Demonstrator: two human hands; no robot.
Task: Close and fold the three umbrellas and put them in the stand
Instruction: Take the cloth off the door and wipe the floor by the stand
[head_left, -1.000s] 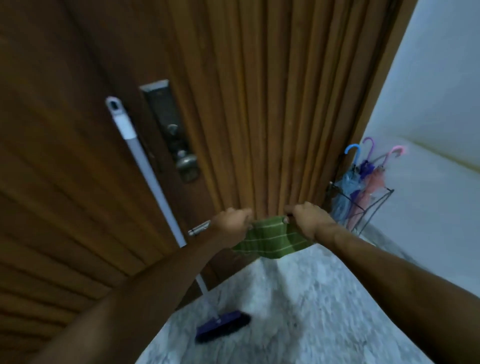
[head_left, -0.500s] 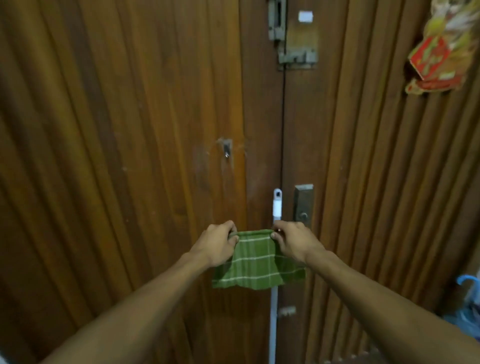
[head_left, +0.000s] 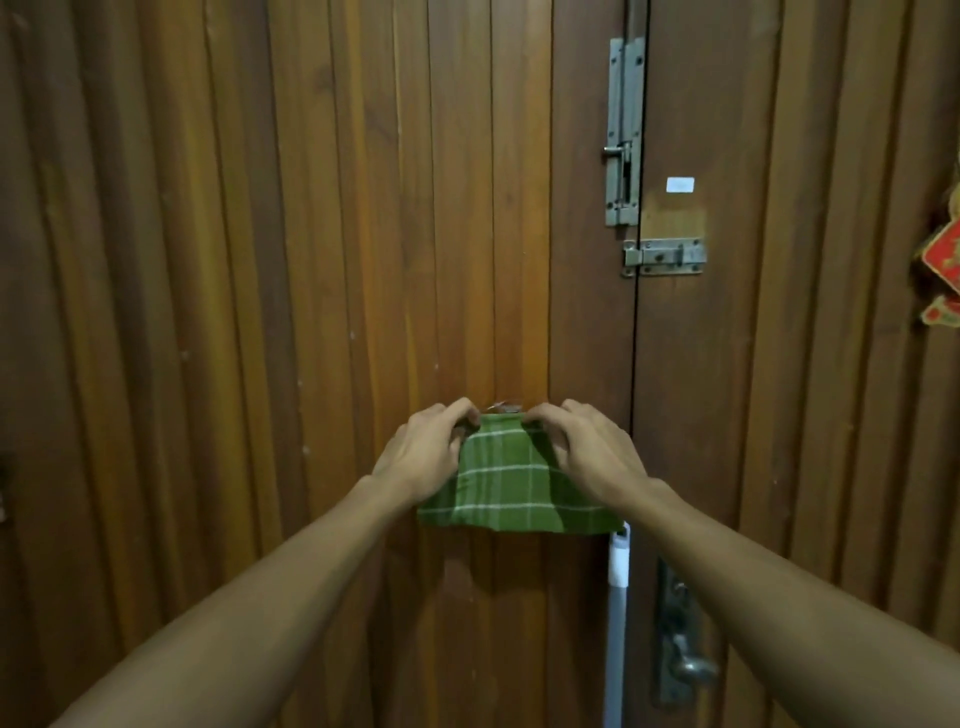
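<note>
Hands up at a brown slatted wooden door (head_left: 311, 312): left hand (head_left: 423, 454) and right hand (head_left: 589, 452) each pinch a top corner of a green checked cloth (head_left: 506, 486), pressing it flat against the door. White pole (head_left: 617, 613) leans just below-right of cloth. Umbrellas and stand out of view.

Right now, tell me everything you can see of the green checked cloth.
The green checked cloth looks like soft woven fabric, green with thin white lines forming a grid. It hangs flat against the wooden door, its top edge at a small metal hook. The left hand and right hand each pinch an upper corner. Its lower edge hangs free, overlapping the top of a white pole.
</note>
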